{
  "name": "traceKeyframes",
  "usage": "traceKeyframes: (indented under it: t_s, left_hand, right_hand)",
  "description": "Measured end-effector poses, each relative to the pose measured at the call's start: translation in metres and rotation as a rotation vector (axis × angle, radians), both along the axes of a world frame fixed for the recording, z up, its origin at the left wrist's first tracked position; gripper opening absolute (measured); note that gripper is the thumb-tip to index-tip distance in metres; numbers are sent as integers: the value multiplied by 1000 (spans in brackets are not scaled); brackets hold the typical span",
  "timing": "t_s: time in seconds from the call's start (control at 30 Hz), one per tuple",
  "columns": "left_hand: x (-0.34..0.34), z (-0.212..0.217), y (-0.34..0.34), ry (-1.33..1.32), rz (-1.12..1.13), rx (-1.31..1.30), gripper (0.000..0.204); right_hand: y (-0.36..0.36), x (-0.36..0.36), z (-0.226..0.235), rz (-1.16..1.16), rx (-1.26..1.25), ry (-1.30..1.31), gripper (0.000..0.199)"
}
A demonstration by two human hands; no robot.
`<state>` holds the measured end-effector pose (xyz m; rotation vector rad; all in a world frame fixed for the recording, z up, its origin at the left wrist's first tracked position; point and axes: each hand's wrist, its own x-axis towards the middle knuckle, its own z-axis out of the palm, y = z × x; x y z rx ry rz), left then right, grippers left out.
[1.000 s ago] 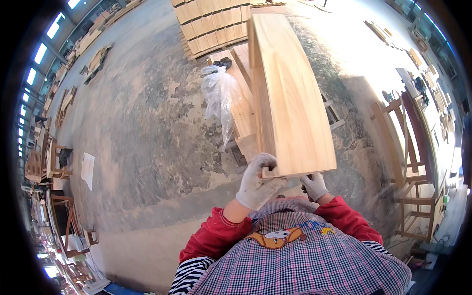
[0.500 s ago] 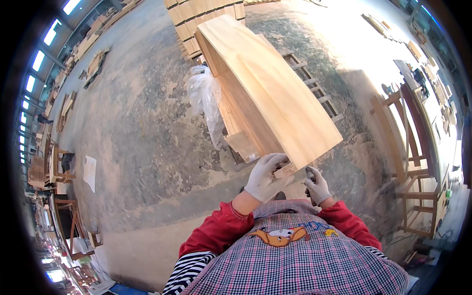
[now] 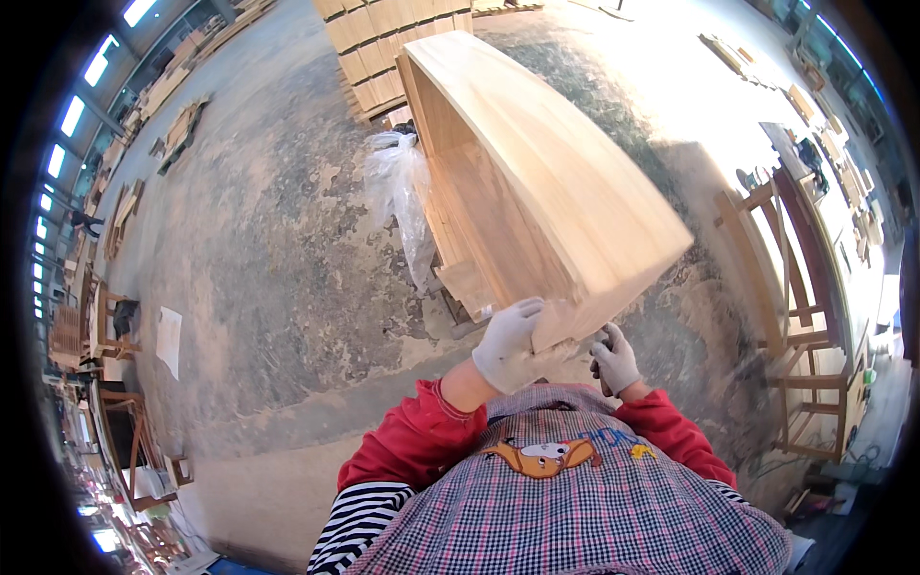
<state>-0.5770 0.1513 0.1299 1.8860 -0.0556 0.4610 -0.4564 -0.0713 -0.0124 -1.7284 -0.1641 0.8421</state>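
Note:
A long, pale open wooden box (image 3: 565, 172), tilted on its side with its hollow facing left, stretches away in front of me. My left hand (image 3: 508, 350), in a white glove, grips the lower left corner of its near end. My right hand (image 3: 615, 359), also gloved, is curled just below and right of that end. Its fingers are closed around something dark that I cannot make out. A small wooden block (image 3: 467, 286) shows beside the box's left edge, close to my left hand. The box hides most of what supports it.
Crumpled clear plastic (image 3: 398, 192) hangs left of the box. Behind it rises a stack of wooden boards (image 3: 383, 43). A wooden frame stand (image 3: 815, 383) is on the right. A white sheet (image 3: 169, 342) lies on the worn concrete floor (image 3: 278, 240) to the left.
The near end of the box has swung right and turned, so more of its end face and hollow shows. My left hand stays at its corner; my right hand has barely moved.

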Motion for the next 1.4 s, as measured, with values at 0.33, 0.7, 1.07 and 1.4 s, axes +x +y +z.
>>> traceKeyframes:
  t_s: [0.33, 0.7, 1.07, 1.4]
  left_hand:
    - [28, 120, 45, -131, 116, -571, 38]
    - [60, 154, 91, -213, 131, -656, 40]
    - [65, 155, 92, -248, 119, -692, 35]
    - [67, 158, 92, -249, 166, -698, 34]
  right_hand:
    - [36, 9, 184, -131, 385, -354, 51]
    - [80, -50, 266, 496, 163, -1113, 50]
    - [101, -71, 284, 556, -46, -1079, 51]
    - [102, -70, 290, 600, -81, -1088, 49]
